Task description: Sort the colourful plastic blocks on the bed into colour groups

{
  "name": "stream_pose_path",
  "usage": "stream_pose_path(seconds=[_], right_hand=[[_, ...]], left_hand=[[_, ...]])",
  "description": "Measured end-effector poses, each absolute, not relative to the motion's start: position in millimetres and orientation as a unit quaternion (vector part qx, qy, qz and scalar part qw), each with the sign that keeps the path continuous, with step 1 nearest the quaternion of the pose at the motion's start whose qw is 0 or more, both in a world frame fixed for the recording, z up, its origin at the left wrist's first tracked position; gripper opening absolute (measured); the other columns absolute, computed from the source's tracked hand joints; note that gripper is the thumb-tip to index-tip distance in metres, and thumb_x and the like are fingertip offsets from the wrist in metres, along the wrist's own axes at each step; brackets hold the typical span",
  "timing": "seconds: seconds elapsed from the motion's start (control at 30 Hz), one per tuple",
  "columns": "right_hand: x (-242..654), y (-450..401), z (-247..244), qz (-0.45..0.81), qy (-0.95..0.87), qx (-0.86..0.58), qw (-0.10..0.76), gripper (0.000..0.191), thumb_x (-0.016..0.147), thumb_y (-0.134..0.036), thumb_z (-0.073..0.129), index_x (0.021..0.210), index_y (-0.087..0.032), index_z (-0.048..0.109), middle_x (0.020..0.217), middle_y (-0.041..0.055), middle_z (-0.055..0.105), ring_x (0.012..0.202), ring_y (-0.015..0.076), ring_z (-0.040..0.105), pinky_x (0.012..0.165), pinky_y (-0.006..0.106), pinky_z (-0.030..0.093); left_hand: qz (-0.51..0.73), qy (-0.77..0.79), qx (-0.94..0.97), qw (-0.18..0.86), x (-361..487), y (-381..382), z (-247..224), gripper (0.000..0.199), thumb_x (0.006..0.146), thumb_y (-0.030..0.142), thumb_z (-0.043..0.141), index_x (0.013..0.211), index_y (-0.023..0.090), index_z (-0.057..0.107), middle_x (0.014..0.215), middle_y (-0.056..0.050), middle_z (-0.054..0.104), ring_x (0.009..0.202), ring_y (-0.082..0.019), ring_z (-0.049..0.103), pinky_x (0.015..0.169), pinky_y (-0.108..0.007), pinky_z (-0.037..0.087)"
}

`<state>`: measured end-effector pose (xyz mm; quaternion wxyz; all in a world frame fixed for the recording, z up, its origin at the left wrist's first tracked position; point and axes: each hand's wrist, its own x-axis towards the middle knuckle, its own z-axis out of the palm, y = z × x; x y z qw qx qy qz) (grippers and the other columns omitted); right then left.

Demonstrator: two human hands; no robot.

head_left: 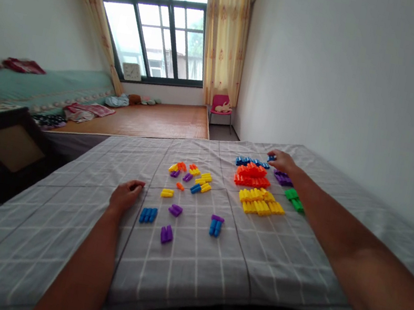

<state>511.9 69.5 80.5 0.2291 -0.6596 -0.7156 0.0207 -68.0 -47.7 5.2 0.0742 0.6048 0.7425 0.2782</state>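
Note:
At the far right of the table, my right hand [282, 161] pinches a small blue plastic building piece [271, 158]. Just left of it lies a row of blue pieces [249, 161]. Nearer to me are piles of orange-red pieces [252, 176] and yellow pieces [260, 202]. Purple pieces [282, 178] and green pieces [295, 199] lie beneath and beside my right forearm. My left hand [126, 194] rests on the cloth with curled fingers, and nothing shows in it. Close to it are joined blue pieces [148, 214] and a yellow pair [167, 193].
Mixed yellow, orange and purple pieces [187, 177] are scattered mid-table, with purple pieces [167, 234] and a blue-purple group [216, 226] nearer. A grey checked cloth [188, 264] covers the table. Beyond stand a bed platform [157, 119], a pink chair [221, 102] and a dark cabinet [3, 151].

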Motion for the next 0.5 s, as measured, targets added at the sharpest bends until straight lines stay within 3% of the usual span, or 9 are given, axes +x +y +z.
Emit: stream_pose_path(seconds=[0.3, 0.4, 0.5], right_hand=[[533, 138, 44, 0.061, -0.741, -0.660, 0.110, 0.062, 0.065, -0.007, 0.069, 0.125, -0.017, 0.058, 0.114, 0.0077, 0.069, 0.102, 0.0206, 0.064, 0.086, 0.027, 0.049], [521, 131, 48, 0.080, -0.737, -0.660, 0.124, 0.062, 0.063, -0.008, 0.073, 0.123, -0.016, 0.060, 0.108, 0.0089, 0.070, 0.095, 0.0219, 0.065, 0.083, 0.029, 0.051], [509, 106, 61, 0.072, -0.738, -0.643, 0.191, 0.050, 0.068, -0.019, 0.076, 0.117, -0.014, 0.064, 0.105, 0.0103, 0.069, 0.089, 0.0214, 0.064, 0.079, 0.029, 0.052]], left_hand=[[0.301, 0.738, 0.597, 0.095, -76, -46, 0, 0.034, 0.076, 0.042, 0.052, 0.098, 0.024, 0.072, 0.093, 0.000, 0.074, 0.086, -0.019, 0.067, 0.073, -0.024, 0.049], [0.307, 0.739, 0.593, 0.093, -75, -47, -1, 0.034, 0.076, 0.042, 0.052, 0.097, 0.024, 0.073, 0.093, 0.000, 0.075, 0.086, -0.019, 0.067, 0.075, -0.024, 0.049], [0.306, 0.740, 0.592, 0.092, -73, -48, 0, 0.034, 0.076, 0.041, 0.052, 0.097, 0.023, 0.072, 0.094, -0.001, 0.074, 0.088, -0.019, 0.067, 0.075, -0.024, 0.049]])
